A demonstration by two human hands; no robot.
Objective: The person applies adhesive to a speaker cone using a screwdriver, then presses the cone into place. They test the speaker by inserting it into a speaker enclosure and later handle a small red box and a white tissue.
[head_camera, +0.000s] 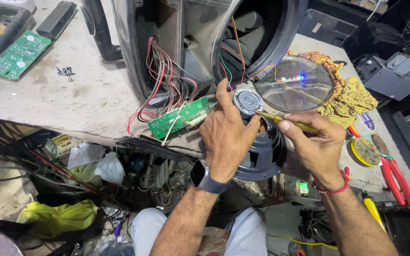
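The left hand [225, 135] is gripping the loudspeaker driver [261, 150] steady while the right hand [316, 142] is pinching a yellow-handled screwdriver [288, 122], its tip best kept squarely seated beside the left fingers.

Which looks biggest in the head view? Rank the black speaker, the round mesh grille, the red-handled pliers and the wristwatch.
1. Round mesh grille and black speaker: similar in apparent size, and the hands hide part of the speaker, so unranked.
2. Red-handled pliers.
3. Wristwatch.
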